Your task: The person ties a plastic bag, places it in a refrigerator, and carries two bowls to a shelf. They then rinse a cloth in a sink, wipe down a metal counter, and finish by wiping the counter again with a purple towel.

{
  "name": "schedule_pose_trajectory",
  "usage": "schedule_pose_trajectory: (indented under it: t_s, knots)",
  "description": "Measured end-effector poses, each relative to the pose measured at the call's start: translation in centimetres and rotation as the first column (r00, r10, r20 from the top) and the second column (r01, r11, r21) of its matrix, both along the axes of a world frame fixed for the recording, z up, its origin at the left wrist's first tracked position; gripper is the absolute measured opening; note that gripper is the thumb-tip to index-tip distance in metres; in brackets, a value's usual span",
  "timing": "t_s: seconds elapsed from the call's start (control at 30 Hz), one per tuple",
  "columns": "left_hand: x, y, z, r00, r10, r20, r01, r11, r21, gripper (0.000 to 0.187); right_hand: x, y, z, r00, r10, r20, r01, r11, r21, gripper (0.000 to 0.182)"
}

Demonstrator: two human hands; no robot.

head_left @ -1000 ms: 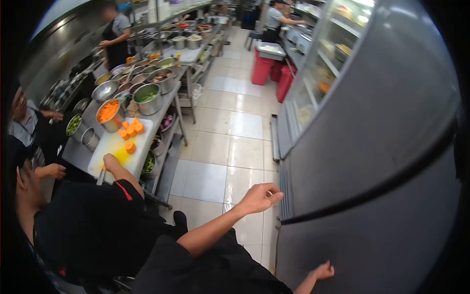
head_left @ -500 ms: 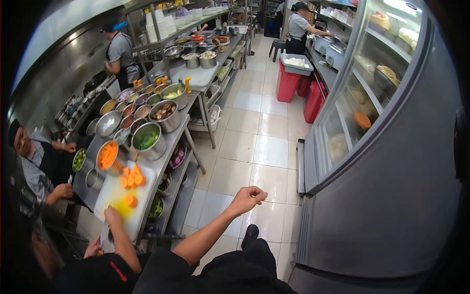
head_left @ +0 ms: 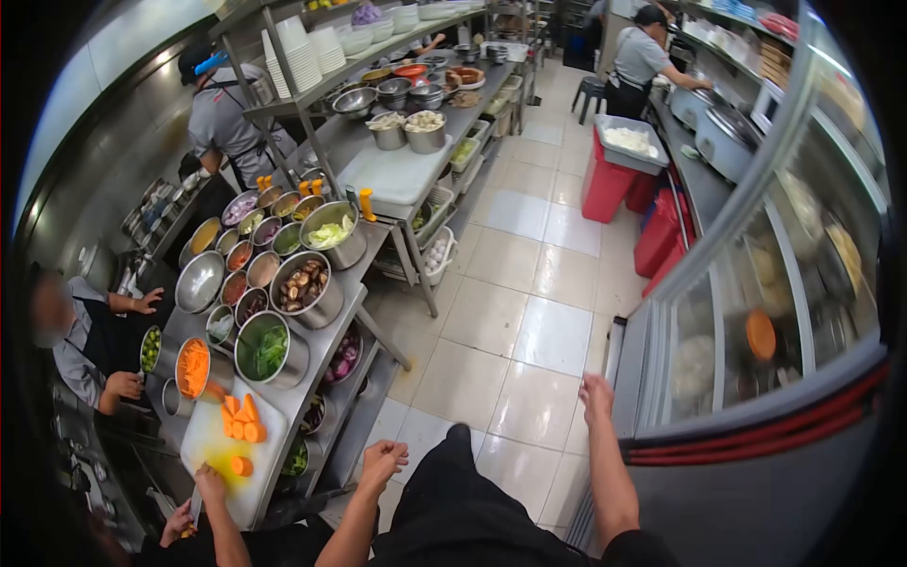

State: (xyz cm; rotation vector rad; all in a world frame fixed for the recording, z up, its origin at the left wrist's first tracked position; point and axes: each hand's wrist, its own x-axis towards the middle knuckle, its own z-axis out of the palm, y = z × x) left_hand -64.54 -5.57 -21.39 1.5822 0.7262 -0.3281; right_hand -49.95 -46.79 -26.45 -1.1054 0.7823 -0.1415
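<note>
I walk along a tiled aisle with both arms in front of me. My left hand (head_left: pixel 383 461) hangs over the floor beside the prep table, its fingers loosely bent and nothing in it. To the right, near the glass-door fridge (head_left: pixel 652 416), my right hand (head_left: pixel 596 397) is raised with fingers loosely curled, also without an object. Closest to my left hand is a white cutting board (head_left: pixel 269 416) bearing carrot pieces (head_left: pixel 244 418). A co-worker's hand (head_left: pixel 210 482) rests at the board's near end; what it grips is partly hidden.
Steel pots of shiitake mushrooms (head_left: pixel 304 286), leafy greens (head_left: pixel 266 354) and shredded carrot (head_left: pixel 194 367) crowd the table at left. Red bins (head_left: pixel 605 184) stand ahead on the right, one under a grey tub (head_left: pixel 631 142). People work on both sides of the tiled aisle (head_left: pixel 491 312).
I have moved forward along the aisle, and the view has turned. My left hand has dropped lower and to the left; my right hand has come into view at right.
</note>
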Motion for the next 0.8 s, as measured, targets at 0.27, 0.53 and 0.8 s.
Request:
schedule_pose_trajectory:
  t_s: [0.27, 0.53, 0.8]
  knots:
    - [18.5, -1.0, -0.4, 0.994, 0.109, 0.018, -0.103, 0.975, -0.199, 0.023, 14.9, 4.7, 3.0, 0.982, 0.135, 0.135, -0.139, 0.990, 0.021, 0.012]
    - [42.6, -3.3, 5.9, 0.946, 0.137, 0.295, -0.060, 0.965, -0.255, 0.015, 17.3, -3.9, -2.2, 0.963, -0.018, -0.268, 0.015, 1.000, -0.012, 0.034]
    - [54.7, 0.3, 9.5, 0.751, 0.639, 0.164, -0.440, 0.671, -0.596, 0.018, 45.9, 0.6, 3.3, 0.968, 0.239, 0.070, -0.249, 0.909, 0.335, 0.031]
